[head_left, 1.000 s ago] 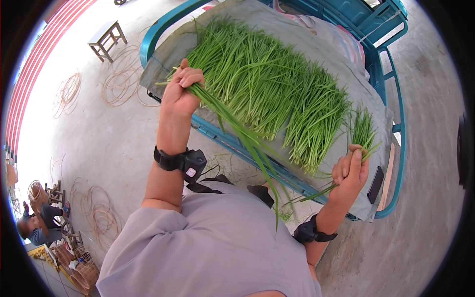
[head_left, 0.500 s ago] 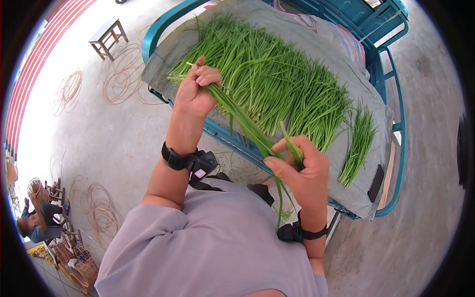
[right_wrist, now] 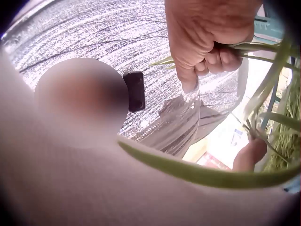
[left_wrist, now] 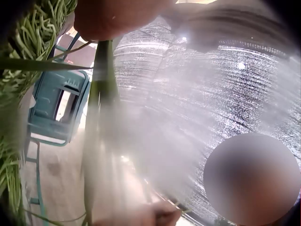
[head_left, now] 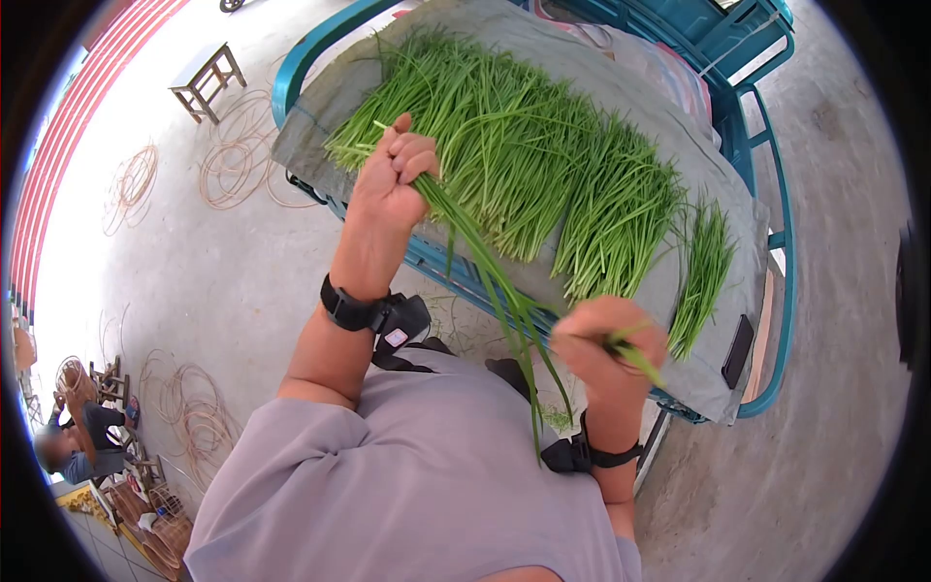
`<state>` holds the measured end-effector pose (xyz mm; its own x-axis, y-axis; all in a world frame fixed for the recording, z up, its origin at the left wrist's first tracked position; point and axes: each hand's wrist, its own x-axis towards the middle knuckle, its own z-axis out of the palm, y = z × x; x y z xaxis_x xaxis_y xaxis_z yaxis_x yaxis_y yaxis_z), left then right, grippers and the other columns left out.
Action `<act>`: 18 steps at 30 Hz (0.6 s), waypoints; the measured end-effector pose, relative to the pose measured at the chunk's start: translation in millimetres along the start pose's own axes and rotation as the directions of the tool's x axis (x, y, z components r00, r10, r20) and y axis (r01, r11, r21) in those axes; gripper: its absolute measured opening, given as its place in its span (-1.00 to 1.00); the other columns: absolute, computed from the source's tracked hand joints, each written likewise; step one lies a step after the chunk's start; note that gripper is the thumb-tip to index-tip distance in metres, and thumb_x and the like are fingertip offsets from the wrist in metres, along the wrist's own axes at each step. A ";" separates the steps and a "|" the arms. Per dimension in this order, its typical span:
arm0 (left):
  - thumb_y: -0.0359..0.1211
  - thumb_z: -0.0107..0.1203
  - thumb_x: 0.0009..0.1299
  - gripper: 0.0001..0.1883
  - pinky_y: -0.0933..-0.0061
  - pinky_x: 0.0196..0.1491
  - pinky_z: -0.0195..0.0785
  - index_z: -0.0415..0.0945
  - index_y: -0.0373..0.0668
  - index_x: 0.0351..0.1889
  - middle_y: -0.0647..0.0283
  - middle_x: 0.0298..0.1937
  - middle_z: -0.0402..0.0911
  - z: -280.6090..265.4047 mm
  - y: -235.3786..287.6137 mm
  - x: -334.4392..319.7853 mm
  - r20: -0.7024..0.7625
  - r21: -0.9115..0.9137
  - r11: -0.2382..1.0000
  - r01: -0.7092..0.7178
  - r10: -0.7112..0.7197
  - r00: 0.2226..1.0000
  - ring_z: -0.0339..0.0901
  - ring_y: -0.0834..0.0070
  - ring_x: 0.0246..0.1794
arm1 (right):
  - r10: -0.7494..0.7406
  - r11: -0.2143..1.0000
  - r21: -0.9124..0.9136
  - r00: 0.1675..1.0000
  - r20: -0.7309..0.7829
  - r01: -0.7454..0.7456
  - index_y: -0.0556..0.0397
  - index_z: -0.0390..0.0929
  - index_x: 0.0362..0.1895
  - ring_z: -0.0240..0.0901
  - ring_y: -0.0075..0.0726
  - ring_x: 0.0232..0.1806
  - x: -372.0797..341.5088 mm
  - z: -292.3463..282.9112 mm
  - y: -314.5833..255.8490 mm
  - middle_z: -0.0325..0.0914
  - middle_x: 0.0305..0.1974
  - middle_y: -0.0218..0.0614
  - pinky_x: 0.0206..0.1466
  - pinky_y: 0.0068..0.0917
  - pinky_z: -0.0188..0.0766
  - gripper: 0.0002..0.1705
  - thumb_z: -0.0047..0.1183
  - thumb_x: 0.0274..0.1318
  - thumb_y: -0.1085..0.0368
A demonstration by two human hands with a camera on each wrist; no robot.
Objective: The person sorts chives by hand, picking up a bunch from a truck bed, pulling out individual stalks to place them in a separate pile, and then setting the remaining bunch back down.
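Note:
My left hand grips a small bunch of green chives near the pale stem ends, and the long leaves droop down toward the right. Lower and to the right, my right hand is curled round a few loose chive leaves that stick out of the fist. The hanging leaf tips pass close beside it. In the right wrist view, the right hand's fingers are folded over thin green blades. A wide pile of chives lies behind the hands, and a smaller heap lies apart at its right.
The chives lie on a grey sheet over a teal cart bed with a raised rail. A black phone rests at the sheet's right corner. At left are a stool, coiled strips and a seated person.
My right hand has moved left from the small heap at the right to the hanging leaf ends, then curled and turned over. The left hand, still gripping its bunch, has shifted slightly right.

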<state>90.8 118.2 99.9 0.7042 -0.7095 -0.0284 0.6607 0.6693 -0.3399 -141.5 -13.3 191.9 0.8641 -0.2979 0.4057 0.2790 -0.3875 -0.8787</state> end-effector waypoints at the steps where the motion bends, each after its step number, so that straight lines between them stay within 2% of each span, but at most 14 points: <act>1: -0.30 -0.28 0.55 -0.78 0.62 -0.65 -0.07 0.31 -0.24 -0.10 0.44 -0.60 0.10 2.8 -2.4 -1.0 0.024 0.067 0.997 -0.033 0.032 0.999 0.01 0.67 -0.66 | -0.005 0.996 0.091 1.000 -0.003 0.005 0.09 0.56 -0.48 0.25 -0.66 -0.65 -1.0 -6.4 4.0 0.46 -0.61 -0.44 -0.59 -0.66 0.12 -0.83 0.21 -0.04 0.25; 3: -0.30 -0.29 0.55 -0.78 0.64 -0.66 -0.09 0.31 -0.23 -0.09 0.45 -0.60 0.10 9.2 -13.1 -5.4 0.075 0.196 0.975 -0.104 0.091 0.993 0.01 0.68 -0.67 | -0.011 0.963 0.270 1.000 -0.010 0.013 0.13 0.54 -0.38 0.16 -0.68 -0.69 -3.9 -20.4 16.2 0.39 -0.66 -0.46 -0.62 -0.68 0.04 -0.74 0.10 0.10 0.16; 6: -0.26 -0.23 0.54 -0.77 0.65 -0.67 -0.12 0.32 -0.22 -0.07 0.49 -0.60 0.07 18.0 -33.2 -9.9 0.107 0.523 0.824 -0.218 0.190 0.976 -0.02 0.72 -0.68 | 0.183 0.890 0.427 0.983 -0.010 -0.161 0.18 0.43 -0.15 -0.02 -0.72 -0.71 3.5 -20.6 22.6 0.23 -0.70 -0.53 -0.65 -0.68 -0.09 -0.60 -0.15 0.27 0.05; 7: -0.24 -0.20 0.53 -0.76 0.67 -0.66 -0.13 0.33 -0.21 -0.06 0.50 -0.60 0.08 21.5 -44.5 -13.0 0.098 0.619 0.763 -0.184 0.158 0.983 -0.02 0.73 -0.68 | 0.231 0.891 0.395 0.972 0.033 -0.225 0.16 0.29 0.00 -0.11 -0.72 -0.71 6.0 -20.0 23.1 0.13 -0.70 -0.56 -0.66 -0.67 -0.17 -0.58 -0.30 0.34 0.05; 9: -0.21 -0.14 0.51 -0.73 0.70 -0.66 -0.14 0.35 -0.21 -0.03 0.52 -0.60 0.09 25.5 -70.1 -25.3 0.070 0.786 0.607 -0.116 0.099 0.993 -0.01 0.76 -0.68 | 0.317 0.873 0.398 0.948 -0.026 -0.281 0.14 0.29 -0.01 -0.08 -0.73 -0.71 11.5 -12.1 22.5 0.15 -0.68 -0.55 -0.67 -0.69 -0.15 -0.63 -0.28 0.34 0.10; 10: -0.20 -0.13 0.50 -0.72 0.70 -0.66 -0.14 0.36 -0.20 -0.02 0.53 -0.61 0.10 26.1 -81.6 -30.6 0.037 0.844 0.535 -0.043 0.022 0.999 -0.01 0.77 -0.68 | 0.361 0.862 0.402 0.931 -0.053 -0.311 0.13 0.29 -0.01 -0.07 -0.73 -0.70 13.9 -8.7 22.6 0.17 -0.66 -0.54 -0.67 -0.69 -0.14 -0.65 -0.27 0.34 0.12; 12: -0.18 -0.10 0.49 -0.70 0.71 -0.65 -0.14 0.39 -0.18 0.00 0.56 -0.63 0.12 25.2 -102.4 -39.1 -0.050 0.929 0.359 0.089 -0.117 0.992 0.01 0.79 -0.68 | 0.345 0.881 0.372 0.935 -0.078 -0.294 0.10 0.24 0.04 -0.05 -0.74 -0.70 17.5 -5.0 24.6 0.17 -0.65 -0.54 -0.67 -0.72 -0.13 -0.70 -0.25 0.33 0.21; 15: -0.19 -0.13 0.51 -0.70 0.72 -0.63 -0.14 0.41 -0.18 0.02 0.57 -0.65 0.14 10.2 -122.3 -43.7 -0.095 0.939 0.300 0.165 -0.236 0.967 0.01 0.80 -0.68 | 0.348 0.897 0.330 0.930 -0.114 -0.295 0.09 0.15 0.13 -0.02 -0.74 -0.67 20.1 -0.3 25.2 0.23 -0.59 -0.52 -0.67 -0.74 -0.11 -0.65 -0.26 0.32 0.26; 18: -0.18 -0.15 0.52 -0.69 0.70 -0.62 -0.14 0.41 -0.17 0.04 0.57 -0.64 0.14 4.7 -131.9 -47.4 -0.128 0.928 0.318 0.195 -0.220 0.967 -0.02 0.80 -0.68 | 0.332 0.907 0.320 0.932 -0.145 -0.273 0.11 0.09 0.22 0.03 -0.75 -0.60 19.7 0.6 28.7 0.39 -0.42 -0.42 -0.62 -0.76 -0.07 -0.58 -0.26 0.33 0.29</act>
<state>-28.5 64.5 150.5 0.5025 -0.8615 -0.0730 0.5888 0.2791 0.7586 -116.2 -29.8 174.6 0.8370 -0.5332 0.1229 0.1509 0.0090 -0.9885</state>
